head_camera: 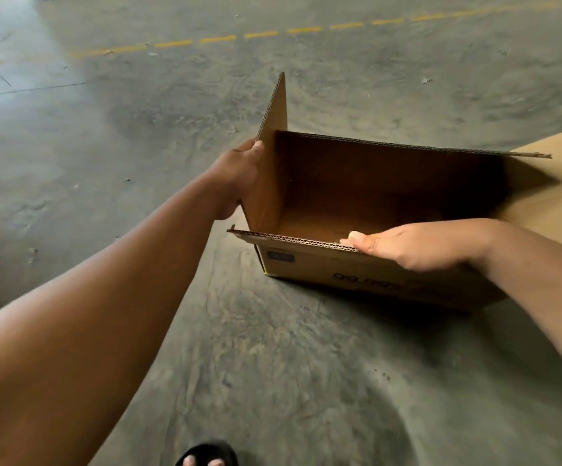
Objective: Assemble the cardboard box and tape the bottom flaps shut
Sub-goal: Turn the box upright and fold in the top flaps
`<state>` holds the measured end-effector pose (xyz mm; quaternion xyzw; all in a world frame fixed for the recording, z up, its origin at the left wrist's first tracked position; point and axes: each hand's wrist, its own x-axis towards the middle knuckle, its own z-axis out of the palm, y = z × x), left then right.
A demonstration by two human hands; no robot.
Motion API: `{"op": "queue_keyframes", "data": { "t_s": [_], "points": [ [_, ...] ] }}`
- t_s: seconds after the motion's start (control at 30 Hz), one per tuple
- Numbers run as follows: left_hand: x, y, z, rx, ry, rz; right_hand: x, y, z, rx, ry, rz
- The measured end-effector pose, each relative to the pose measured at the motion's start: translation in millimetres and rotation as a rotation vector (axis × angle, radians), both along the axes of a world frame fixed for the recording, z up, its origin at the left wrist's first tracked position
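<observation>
Toes in a black sandal (207,456) show at the bottom edge of the frame, on the grey concrete floor (272,364). Above them two bare forearms reach in from the lower left and the right edge toward the brown corrugated cardboard box (356,274), which stands open-topped on the floor right of centre. Dark print shows upside down on its near wall, with a small dark label beside the left corner. On the near rim rests the right hand (420,245), thumb lying along the corrugated edge and fingers curled down over the outer face, gripping that wall. At the box's left end, the left hand (239,178) holds the upright side flap (272,146), thumb on the flap's near edge and fingers hidden behind it. Right of the box, a flat sheet of tan cardboard (558,196) lies at the frame's right edge. Farther off, a dashed yellow line (219,39) crosses the floor along the top of the frame.
</observation>
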<state>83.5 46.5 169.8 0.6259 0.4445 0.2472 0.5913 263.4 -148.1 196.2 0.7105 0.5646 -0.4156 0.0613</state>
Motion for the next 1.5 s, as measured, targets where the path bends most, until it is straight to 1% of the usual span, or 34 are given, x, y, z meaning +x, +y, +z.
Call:
{"op": "queue_keyframes", "data": {
  "t_s": [0.07, 0.13, 0.2, 0.27, 0.33, 0.43, 0.6, 0.73, 0.8, 0.87, 0.93, 0.97, 1.03, 1.13, 1.23, 1.37, 1.5],
  "points": [
    [1.7, -1.4, -0.5, 0.010, -0.005, 0.027, -1.3, 0.7, -6.4, -0.047, 0.044, 0.056],
    [1.2, -2.7, -2.7, 0.026, 0.017, 0.041, -0.3, -0.7, -15.4, -0.081, 0.093, 0.030],
    [0.8, -3.6, -4.9, 0.039, 0.025, 0.068, -6.1, -4.4, -17.4, -0.067, 0.137, 0.007],
    [1.5, -5.6, -5.9, 0.049, 0.026, 0.097, -13.7, -7.2, -18.2, -0.046, 0.110, 0.057],
    [1.6, -7.3, -6.1, 0.055, 0.030, 0.137, -19.2, -9.8, -21.2, -0.027, 0.035, 0.111],
    [0.3, -13.5, -6.0, 0.048, 0.039, 0.223, -23.6, -16.3, -31.7, 0.039, -0.017, 0.134],
    [0.6, -22.7, -7.3, 0.015, -0.098, 0.377, -19.5, -10.7, -30.2, 0.043, 0.022, 0.097],
    [1.7, -24.1, -12.0, 0.036, -0.150, 0.410, -11.0, -1.4, -10.5, 0.016, 0.074, 0.057],
    [2.4, -23.4, -13.2, 0.065, -0.147, 0.417, -4.2, 4.7, -5.5, 0.043, 0.075, 0.040],
    [4.0, -20.9, -13.6, 0.107, -0.130, 0.423, 8.1, 18.6, -5.8, 0.203, -0.030, -0.009],
    [6.6, -18.3, -11.2, 0.134, -0.126, 0.426, 24.5, 39.6, -10.4, 0.411, -0.206, -0.072],
    [8.4, -17.0, -10.3, 0.148, -0.124, 0.424, 32.0, 50.1, -13.0, 0.473, -0.279, -0.092],
    [12.2, -15.5, -8.7, 0.168, -0.121, 0.415, 46.2, 70.2, -22.8, 0.487, -0.398, -0.099],
    [15.1, -10.7, -12.7, 0.157, -0.133, 0.399, 67.8, 97.4, -45.8, 0.420, -0.569, -0.050],
    [19.8, -4.3, -18.7, 0.111, -0.154, 0.362, 87.8, 121.6, -61.7, 0.480, -0.636, -0.068],
    [25.0, 0.3, -20.7, 0.071, -0.177, 0.317, 111.7, 157.9, -58.6, 0.618, -0.715, -0.121],
    [23.3, 0.1, -18.9, 0.020, -0.195, 0.237, 136.6, 193.7, -54.0, 0.618, -0.753, -0.159]
  ]
}}
